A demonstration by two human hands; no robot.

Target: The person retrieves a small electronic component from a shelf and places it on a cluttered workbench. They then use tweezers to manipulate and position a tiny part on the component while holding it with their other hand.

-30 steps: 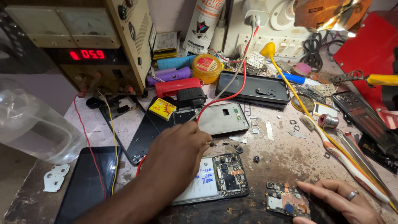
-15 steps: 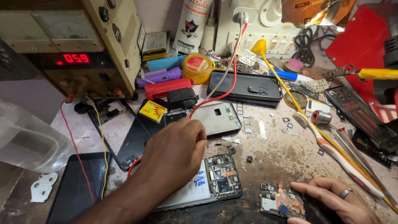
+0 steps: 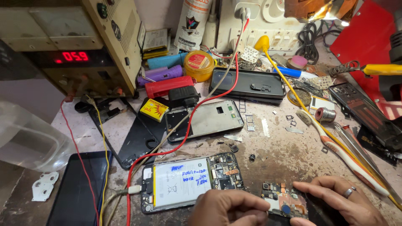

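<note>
Both hands seemingly pinching circuit board between them, opened phone beside left.

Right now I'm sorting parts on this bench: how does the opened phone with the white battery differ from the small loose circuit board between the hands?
The opened phone is larger, keeps its frame and white battery, and has a white cable plugged in; the loose circuit board is small, bare and uncabled. The phone lies beside the left hand; the board sits between both hands, with the right hand touching it. Both lie flat with copper-coloured shielding.
</note>
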